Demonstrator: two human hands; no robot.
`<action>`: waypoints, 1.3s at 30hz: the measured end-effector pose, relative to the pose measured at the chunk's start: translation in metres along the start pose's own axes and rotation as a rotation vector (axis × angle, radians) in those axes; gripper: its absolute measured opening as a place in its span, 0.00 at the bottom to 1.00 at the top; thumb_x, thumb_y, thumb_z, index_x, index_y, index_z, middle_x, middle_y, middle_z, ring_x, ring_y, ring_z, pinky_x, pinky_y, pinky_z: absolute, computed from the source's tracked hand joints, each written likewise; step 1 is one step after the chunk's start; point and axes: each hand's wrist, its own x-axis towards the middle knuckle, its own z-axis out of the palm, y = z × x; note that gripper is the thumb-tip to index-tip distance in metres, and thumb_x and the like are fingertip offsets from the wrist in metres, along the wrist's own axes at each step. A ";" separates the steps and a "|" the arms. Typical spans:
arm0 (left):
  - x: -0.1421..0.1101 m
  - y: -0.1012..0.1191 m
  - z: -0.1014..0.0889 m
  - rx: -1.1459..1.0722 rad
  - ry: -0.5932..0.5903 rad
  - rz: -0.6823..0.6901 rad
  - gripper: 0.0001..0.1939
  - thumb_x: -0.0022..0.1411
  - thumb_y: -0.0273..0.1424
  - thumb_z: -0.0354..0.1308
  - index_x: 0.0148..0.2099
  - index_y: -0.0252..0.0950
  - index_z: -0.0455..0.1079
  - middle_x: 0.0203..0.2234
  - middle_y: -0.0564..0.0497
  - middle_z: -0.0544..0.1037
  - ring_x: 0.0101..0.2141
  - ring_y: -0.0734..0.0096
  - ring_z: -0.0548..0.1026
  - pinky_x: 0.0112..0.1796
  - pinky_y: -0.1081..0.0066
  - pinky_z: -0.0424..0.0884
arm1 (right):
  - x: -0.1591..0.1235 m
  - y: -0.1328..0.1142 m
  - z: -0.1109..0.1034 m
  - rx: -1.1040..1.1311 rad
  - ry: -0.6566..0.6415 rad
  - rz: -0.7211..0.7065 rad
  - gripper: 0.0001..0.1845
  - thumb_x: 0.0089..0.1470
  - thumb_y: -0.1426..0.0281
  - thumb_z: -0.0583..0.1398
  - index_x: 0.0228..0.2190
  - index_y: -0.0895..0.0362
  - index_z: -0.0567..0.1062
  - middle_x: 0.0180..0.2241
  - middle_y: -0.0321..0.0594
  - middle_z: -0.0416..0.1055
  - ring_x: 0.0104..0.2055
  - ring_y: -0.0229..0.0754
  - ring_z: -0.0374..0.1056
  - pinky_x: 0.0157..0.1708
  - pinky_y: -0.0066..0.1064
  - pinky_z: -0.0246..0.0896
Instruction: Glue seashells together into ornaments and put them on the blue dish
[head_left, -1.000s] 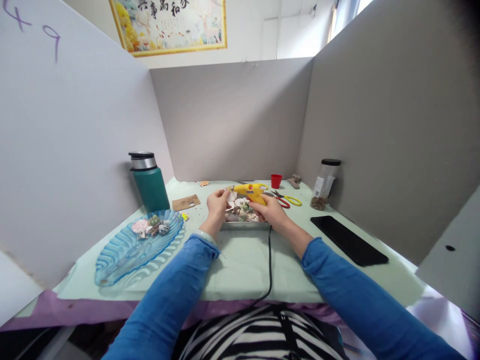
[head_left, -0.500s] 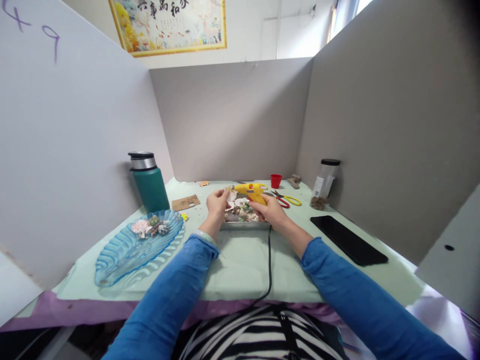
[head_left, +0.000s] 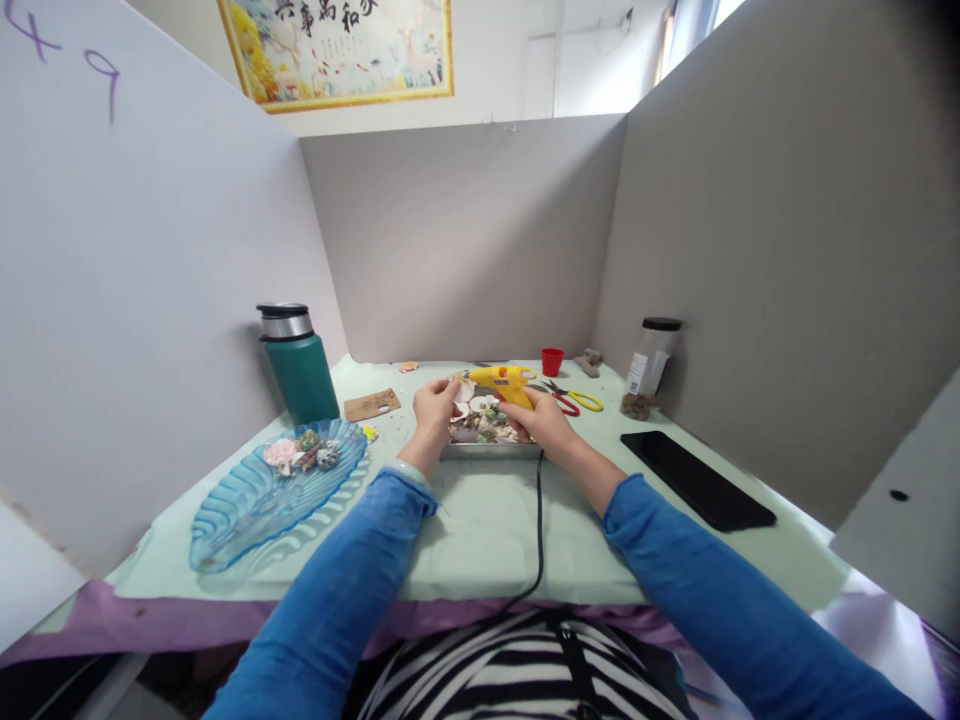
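The biggest thing is the surface [head_left: 487,530], spread with a pale green cloth. On its left sits a blue dish [head_left: 240,515] with ridges, and a small pile of shells [head_left: 300,452] lies at its far end. In the middle, under the two hands, is a shallow metal tray [head_left: 491,452], full of little mixed shells and bits [head_left: 484,430].

Above the tray is the glue gun [head_left: 496,378]. It looks light and stiff, since the body seems to be hard plastic. The handle is the best place to hold it; the nose may be hot, so fingers should keep off. The black cord [head_left: 540,540] could tug on it a bit. The right grip [head_left: 544,422] is wrapped around the handle. The gun is bright yellow, it lies nearly level, and its nose points to the left.

The smallest is the white shell [head_left: 465,391], just under the nose and over the tray. The left grip [head_left: 433,410] seems to pinch it by its edge with the fingertips. It is probably very light, hard and easy to chip, so a soft pinch on the rim suits it. It looks pale, flat and thin. I cannot tell if the nose touches it.
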 end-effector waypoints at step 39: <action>-0.002 0.000 0.001 0.014 -0.035 -0.041 0.14 0.47 0.38 0.63 0.29 0.32 0.71 0.12 0.58 0.64 0.13 0.80 0.60 0.17 0.76 0.58 | -0.001 -0.002 0.001 -0.003 -0.020 0.000 0.15 0.44 0.61 0.63 0.31 0.58 0.70 0.14 0.27 0.58 0.14 0.31 0.50 0.14 0.26 0.42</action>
